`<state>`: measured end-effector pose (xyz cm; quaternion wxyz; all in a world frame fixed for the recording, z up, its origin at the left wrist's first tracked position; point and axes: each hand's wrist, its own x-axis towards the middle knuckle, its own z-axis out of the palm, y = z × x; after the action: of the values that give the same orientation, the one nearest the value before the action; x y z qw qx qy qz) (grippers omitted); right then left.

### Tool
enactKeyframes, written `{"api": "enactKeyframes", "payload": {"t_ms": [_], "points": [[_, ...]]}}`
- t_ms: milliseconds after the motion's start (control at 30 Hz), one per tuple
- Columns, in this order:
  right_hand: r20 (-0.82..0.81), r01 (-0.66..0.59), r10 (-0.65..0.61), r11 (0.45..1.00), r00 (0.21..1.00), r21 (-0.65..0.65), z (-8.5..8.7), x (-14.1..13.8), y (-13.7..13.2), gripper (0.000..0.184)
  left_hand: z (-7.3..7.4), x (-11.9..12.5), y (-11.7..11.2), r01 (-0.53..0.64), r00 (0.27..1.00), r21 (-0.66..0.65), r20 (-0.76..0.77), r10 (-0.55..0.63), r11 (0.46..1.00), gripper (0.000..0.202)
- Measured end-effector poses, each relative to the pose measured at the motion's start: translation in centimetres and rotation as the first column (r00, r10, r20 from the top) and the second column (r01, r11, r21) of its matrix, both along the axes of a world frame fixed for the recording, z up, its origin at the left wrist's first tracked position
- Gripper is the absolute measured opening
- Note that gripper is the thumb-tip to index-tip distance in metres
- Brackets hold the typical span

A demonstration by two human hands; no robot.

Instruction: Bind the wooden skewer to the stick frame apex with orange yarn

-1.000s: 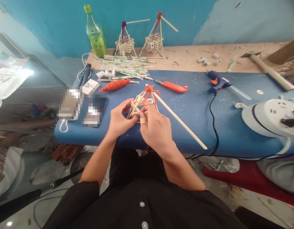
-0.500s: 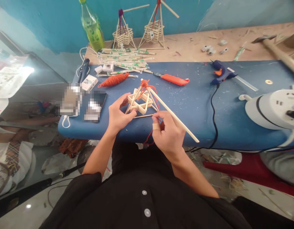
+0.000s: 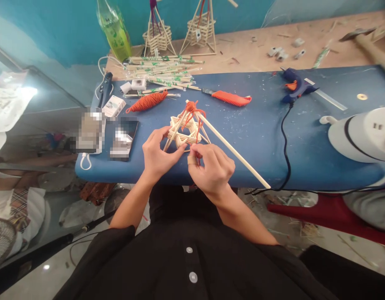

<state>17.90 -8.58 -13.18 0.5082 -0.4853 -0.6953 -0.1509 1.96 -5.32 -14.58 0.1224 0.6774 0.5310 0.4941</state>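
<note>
A small pyramid frame of wooden sticks (image 3: 194, 138) stands near the table's front edge, with stacked sticks inside it. Orange yarn (image 3: 191, 107) is knotted around its peak, and a long stick (image 3: 239, 155) slants from there to the lower right. My left hand (image 3: 156, 152) grips the frame's left side between thumb and fingers. Close by its front, my right hand (image 3: 212, 168) is closed in a pinch on a strand of the yarn that hangs from the peak. A tan band wraps the right thumb.
Behind the frame lie an orange yarn bundle (image 3: 148, 101), an orange-handled knife (image 3: 231, 98) and wrapped sticks (image 3: 164, 71). Two similar stick models stand by the wall. A glue gun (image 3: 292, 85), its black cord and a white power socket tower (image 3: 355, 135) are at the right.
My right hand has moved left and in toward the frame's front, pulling the strand with it. The left hand keeps its hold. The view has shifted slightly.
</note>
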Motion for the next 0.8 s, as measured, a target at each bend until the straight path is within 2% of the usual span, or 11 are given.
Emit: {"api": "enactKeyframes", "payload": {"t_ms": [133,267,467,633,800], "points": [[0.077,-0.012,0.008,0.998,0.997,0.055,-0.13,-0.65,0.74,0.018,-0.26,-0.21,-0.02,0.033,0.999,0.065,0.002,-0.033,0.997,0.045],[0.099,-0.016,0.014,1.000,0.995,0.014,-0.51,-0.68,1.02,0.021,-0.53,-0.27,-0.08,0.028,0.999,0.116,-0.032,-0.025,0.993,0.045],[0.117,0.045,-0.043,0.999,0.992,-0.016,-0.79,-0.56,1.07,0.018,-0.79,-0.07,-0.24,0.002,0.994,0.171,-0.105,0.016,0.985,0.046],[0.123,0.015,-0.009,0.999,0.992,-0.045,-0.54,-0.56,0.94,0.021,-0.95,0.02,-0.25,-0.004,0.991,0.240,-0.130,0.036,0.971,0.041],[0.149,0.005,0.015,0.991,0.989,-0.133,-0.25,-0.27,0.61,0.022,-1.00,0.02,-0.28,0.008,0.989,0.262,-0.147,0.031,0.965,0.040]]}}
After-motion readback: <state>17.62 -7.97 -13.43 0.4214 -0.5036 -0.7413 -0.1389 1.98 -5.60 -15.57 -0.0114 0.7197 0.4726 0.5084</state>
